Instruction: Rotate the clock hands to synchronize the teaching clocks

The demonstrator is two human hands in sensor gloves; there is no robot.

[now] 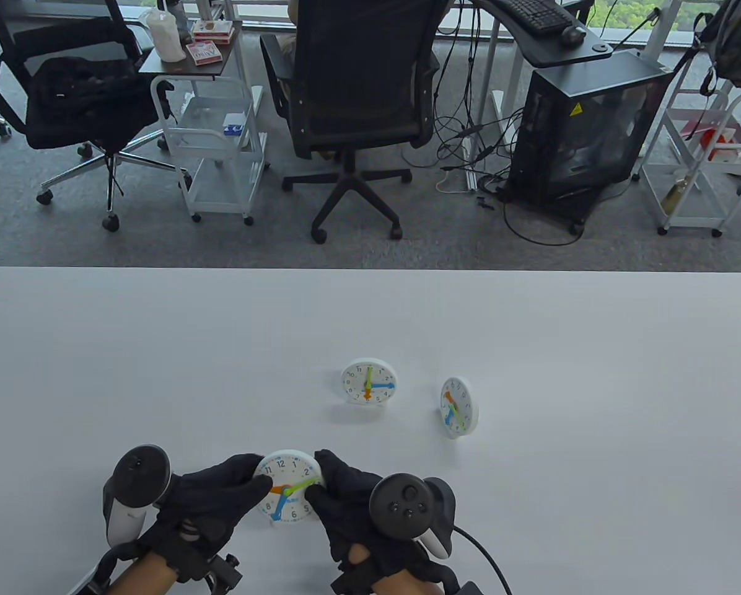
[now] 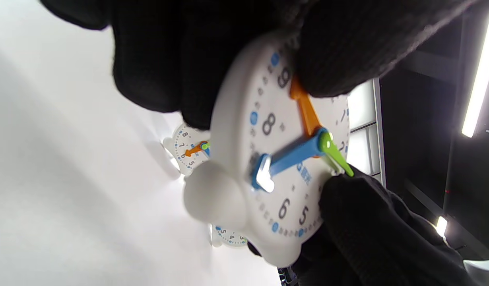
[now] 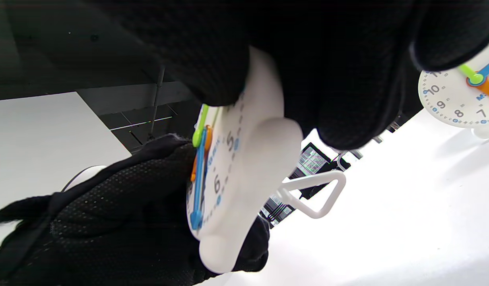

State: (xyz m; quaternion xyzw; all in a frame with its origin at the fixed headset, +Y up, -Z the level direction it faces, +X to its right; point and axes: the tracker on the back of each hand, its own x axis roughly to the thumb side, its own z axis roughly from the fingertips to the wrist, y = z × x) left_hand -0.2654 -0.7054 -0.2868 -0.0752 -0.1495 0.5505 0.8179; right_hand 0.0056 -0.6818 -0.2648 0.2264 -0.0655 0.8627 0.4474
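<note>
A white teaching clock (image 1: 287, 488) with orange, blue and green hands is held between both hands near the table's front edge. My left hand (image 1: 222, 493) grips its left rim, thumb on the face by the orange hand (image 2: 306, 111). My right hand (image 1: 339, 489) grips its right rim and its fingertips touch the tip of the green hand (image 2: 340, 159). The blue hand (image 2: 288, 159) points near the 7. The clock also shows in the right wrist view (image 3: 232, 178), edge-on. Two more white clocks stand farther back: one at the middle (image 1: 368, 382) and one to the right (image 1: 458, 408), turned sideways.
The white table (image 1: 160, 347) spreads around the clocks. Beyond its far edge stand office chairs (image 1: 352, 93), white carts (image 1: 215, 124) and a black computer case (image 1: 581, 124). A cable (image 1: 488, 558) trails from my right hand's tracker.
</note>
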